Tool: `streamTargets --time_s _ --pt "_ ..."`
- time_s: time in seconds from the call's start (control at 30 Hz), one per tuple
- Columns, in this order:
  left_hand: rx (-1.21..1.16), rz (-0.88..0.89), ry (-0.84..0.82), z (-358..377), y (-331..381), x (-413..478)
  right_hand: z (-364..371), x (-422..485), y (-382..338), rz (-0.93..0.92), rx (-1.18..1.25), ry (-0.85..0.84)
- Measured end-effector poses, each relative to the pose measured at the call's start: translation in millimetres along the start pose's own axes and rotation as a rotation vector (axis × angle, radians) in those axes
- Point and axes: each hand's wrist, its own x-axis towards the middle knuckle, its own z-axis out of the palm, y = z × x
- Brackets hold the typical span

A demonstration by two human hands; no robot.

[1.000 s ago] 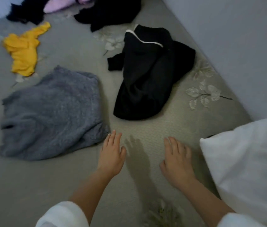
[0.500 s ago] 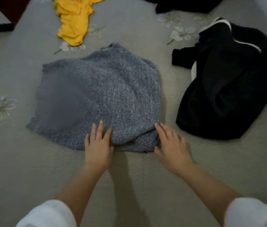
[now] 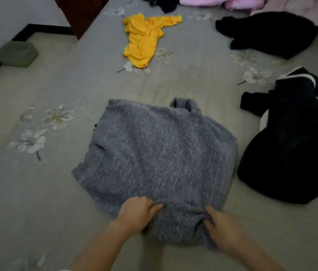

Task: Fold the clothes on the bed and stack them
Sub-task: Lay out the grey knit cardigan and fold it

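Both the left hand [image 3: 134, 214] and right hand [image 3: 222, 225], flat-fingered half a second ago, now curl their fingers into the near hem of the grey sweater [image 3: 160, 153] in the middle of the bed [image 3: 37, 192], a black jacket [image 3: 291, 143] just beside it on the right, a yellow top [image 3: 144, 42] toward the far edge.
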Motion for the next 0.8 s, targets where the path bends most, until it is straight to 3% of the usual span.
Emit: streamTargets --time_s 0.1,0.2,0.33,0.4,0.53,0.63,0.7,0.8 --pt "-0.240 -0.040 -0.214 -6.6 2.8 -40.6 -28.1 -30.7 -14.8 -0.032 0.062 -0.231" --pt "-0.463 -0.024 -0.292 -54.1 12.0 -81.3 -80.6 -61.4 -48.6 -0.036 0.178 -0.287" --pt "-0.631 0.103 -0.363 -167.0 24.0 -143.3 -149.9 -114.9 -108.1 0.000 0.658 -0.351" --pt "-0.606 0.202 -0.215 -223.1 30.7 -172.7 -174.3 -141.6 -135.0 -0.061 0.911 -0.361" --pt "-0.411 0.272 0.586 -282.8 65.4 -189.5 -204.2 -177.5 -178.3 -0.199 1.195 -0.256" --pt "-0.331 0.249 1.001 -277.1 95.9 -178.5 -222.1 -185.5 -188.1 -0.266 1.359 -0.092" --pt "-0.291 0.174 1.037 -247.8 103.1 -167.9 -228.3 -178.8 -176.1 -0.226 1.435 0.025" --pt "-0.381 0.136 0.883 -169.0 97.9 -156.6 -215.5 -159.8 -137.0 0.081 1.400 0.182"
